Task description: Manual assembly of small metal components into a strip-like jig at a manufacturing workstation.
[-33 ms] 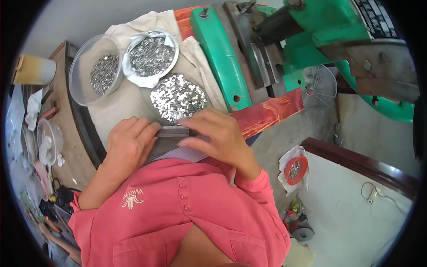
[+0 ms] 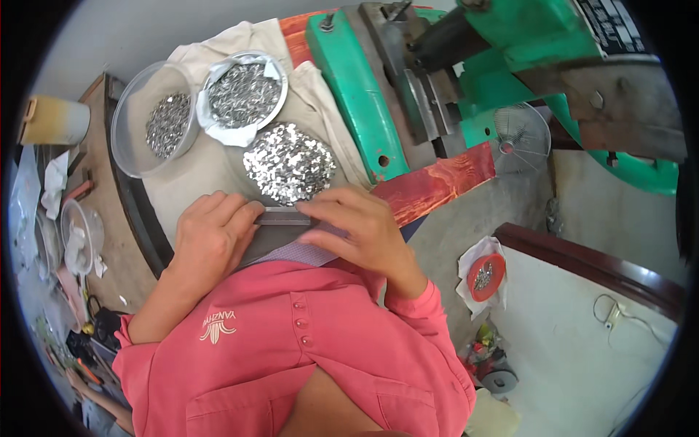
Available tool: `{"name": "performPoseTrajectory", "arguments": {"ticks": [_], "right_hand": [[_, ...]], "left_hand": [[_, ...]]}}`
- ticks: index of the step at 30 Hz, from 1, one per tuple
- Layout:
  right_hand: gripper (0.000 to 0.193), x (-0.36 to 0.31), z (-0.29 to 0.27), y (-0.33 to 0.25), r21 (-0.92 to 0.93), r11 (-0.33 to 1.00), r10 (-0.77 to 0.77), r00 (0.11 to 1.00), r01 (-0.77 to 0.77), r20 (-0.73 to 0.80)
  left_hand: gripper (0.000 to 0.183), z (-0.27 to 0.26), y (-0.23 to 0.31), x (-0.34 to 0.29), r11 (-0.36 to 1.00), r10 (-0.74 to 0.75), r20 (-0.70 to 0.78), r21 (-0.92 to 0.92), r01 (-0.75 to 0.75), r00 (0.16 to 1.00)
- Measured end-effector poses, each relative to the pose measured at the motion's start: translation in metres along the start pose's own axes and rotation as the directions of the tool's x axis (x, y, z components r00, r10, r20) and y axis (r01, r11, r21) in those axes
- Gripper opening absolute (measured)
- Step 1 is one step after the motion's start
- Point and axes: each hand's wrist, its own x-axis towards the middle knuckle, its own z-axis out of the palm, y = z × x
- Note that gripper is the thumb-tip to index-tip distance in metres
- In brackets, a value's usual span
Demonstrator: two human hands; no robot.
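Observation:
A short grey metal bar (image 2: 285,217) with a lengthwise groove lies level just in front of my body. My left hand (image 2: 211,231) has its fingers curled round the bar's left end, hiding that end. At the other end, my right hand (image 2: 360,227) has thumb and forefinger apart; the forefinger tip meets the bar's upper edge, while the thumb sits below it. Any tiny piece between them is too small to make out. Just beyond the bar, a heap of small shiny metal pieces (image 2: 290,162) is spread on the beige cloth (image 2: 218,175).
Behind the heap stand a white-rimmed bowl (image 2: 282,109) and a clear plastic tub (image 2: 120,138), both holding small metal parts. A green machine (image 2: 353,95) rises at the far right beside a red wood-grain board (image 2: 444,182). Lower right is a red bowl (image 2: 496,278).
My right hand has shifted slightly, its forefinger coming onto the bar's right end. The left hand and bar stay in place. The view has shifted a little.

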Motion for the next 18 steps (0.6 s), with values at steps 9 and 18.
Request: {"name": "performPoseTrajectory", "arguments": {"ticks": [9, 18], "right_hand": [[0.055, 0.008, -0.084, 0.014, -0.768, 0.579, -0.159, 0.886, -0.273, -0.435], [0.053, 0.054, -0.083, 0.044, -0.778, 0.559, -0.101, 0.908, -0.286, -0.406]], "left_hand": [[0.031, 0.014, 0.018, 0.022, 0.986, 0.157, -0.007, -0.048, -0.157, 0.988], [0.022, 0.017, 0.019, 0.011, 0.991, 0.135, -0.009, -0.012, -0.135, 0.991]]}}
